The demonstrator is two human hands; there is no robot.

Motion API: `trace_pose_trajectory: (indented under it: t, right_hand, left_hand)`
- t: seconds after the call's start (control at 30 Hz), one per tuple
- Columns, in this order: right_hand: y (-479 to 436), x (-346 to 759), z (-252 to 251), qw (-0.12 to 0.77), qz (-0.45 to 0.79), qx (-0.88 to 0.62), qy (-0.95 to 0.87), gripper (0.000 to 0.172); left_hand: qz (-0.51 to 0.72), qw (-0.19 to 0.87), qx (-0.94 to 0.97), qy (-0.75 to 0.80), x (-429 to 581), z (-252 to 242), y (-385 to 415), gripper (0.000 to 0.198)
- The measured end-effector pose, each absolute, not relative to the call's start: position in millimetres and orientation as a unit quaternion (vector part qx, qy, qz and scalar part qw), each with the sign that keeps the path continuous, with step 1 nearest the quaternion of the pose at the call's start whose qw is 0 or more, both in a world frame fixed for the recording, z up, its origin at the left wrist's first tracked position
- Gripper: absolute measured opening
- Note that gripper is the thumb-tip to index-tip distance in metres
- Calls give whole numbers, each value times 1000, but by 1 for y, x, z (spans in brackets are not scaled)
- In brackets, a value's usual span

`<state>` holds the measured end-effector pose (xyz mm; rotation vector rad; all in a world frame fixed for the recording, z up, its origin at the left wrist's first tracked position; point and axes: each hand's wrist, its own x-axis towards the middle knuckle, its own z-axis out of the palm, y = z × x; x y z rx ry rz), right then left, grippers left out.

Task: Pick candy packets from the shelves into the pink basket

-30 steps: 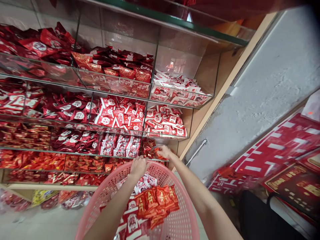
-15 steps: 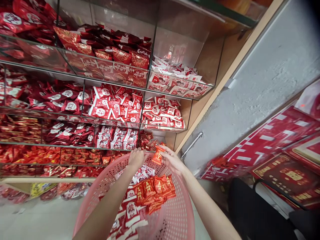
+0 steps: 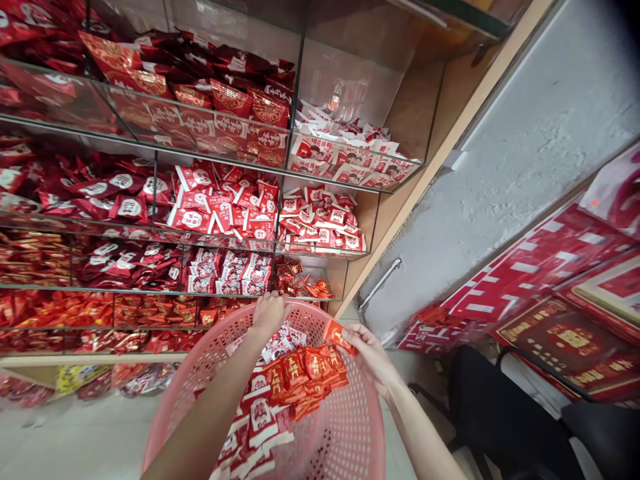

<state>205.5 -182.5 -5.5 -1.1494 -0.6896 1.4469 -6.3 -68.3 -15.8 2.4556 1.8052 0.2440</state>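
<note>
A pink perforated basket [image 3: 363, 427] holds orange-red packets [image 3: 295, 373] and red-and-white packets [image 3: 261, 415]. My left hand [image 3: 270, 312] is closed on the basket's far rim, beside the lower shelf. Over the right part of the basket, my right hand [image 3: 367, 350] pinches one orange-red packet [image 3: 340, 337] between thumb and fingers. That packet hangs just above the orange-red pile. A small compartment behind the basket has a few orange-red packets [image 3: 320, 288] in it.
Glass-fronted shelves [image 3: 210, 150] full of red packets stand ahead and to the left. A grey wall [image 3: 525, 127] with a white pipe [image 3: 380, 283] is on the right. Red boxes [image 3: 575, 340] and a black chair [image 3: 500, 413] are at the lower right. Bagged goods [image 3: 150, 379] lie below the shelves.
My right hand has moved right and nearer, away from the small compartment and over the basket, with the packet still pinched. My left hand stays on the rim. The view has shifted slightly.
</note>
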Motion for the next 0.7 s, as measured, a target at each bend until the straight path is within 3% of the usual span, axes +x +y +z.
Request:
trace_pose_trajectory:
  t: [0.3, 0.7]
  right_hand:
    - [-199, 209, -40, 527, 299, -645, -466, 37]
    - [-199, 186, -53, 470, 208, -684, -517, 34]
  left_hand:
    - [81, 53, 802, 590, -6, -14, -67, 52]
    - [76, 62, 798, 595, -7, -14, -67, 43]
